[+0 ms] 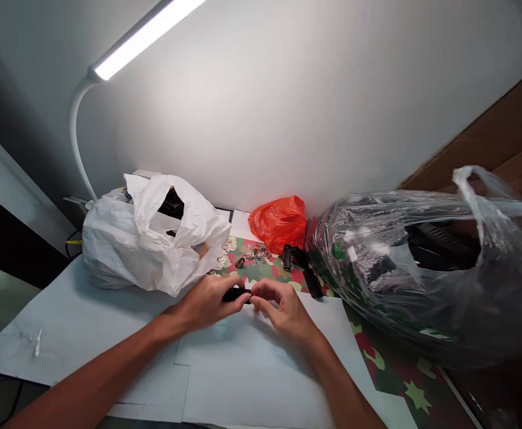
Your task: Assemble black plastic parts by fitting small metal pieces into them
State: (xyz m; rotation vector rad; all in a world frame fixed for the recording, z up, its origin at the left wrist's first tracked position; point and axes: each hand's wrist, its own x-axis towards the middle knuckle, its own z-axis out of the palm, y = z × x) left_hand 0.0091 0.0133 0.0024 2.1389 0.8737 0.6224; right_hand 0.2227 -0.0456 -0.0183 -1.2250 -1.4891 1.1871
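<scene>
My left hand [216, 301] is closed around a small, dark, elongated piece [234, 295], held over the white sheet with its right end sticking out past the thumb. At that end my right hand [279, 304] makes a pinch, thumb and forefinger together; whatever lies between those fingertips is too small to make out. Just beyond the hands lie a pile of small shiny metal pieces [258, 254], a small dark brownish piece [240, 263], a black piece with a shiny frame [287, 257] and a longer black piece [313, 284].
A white plastic bag [122, 250] stands at the left, a red bag [279, 223] at the back. On the right a large clear bag [377, 286] bulges with dark items. White sheets [238, 381] cover the patterned tabletop; a lamp [149, 39] shines overhead.
</scene>
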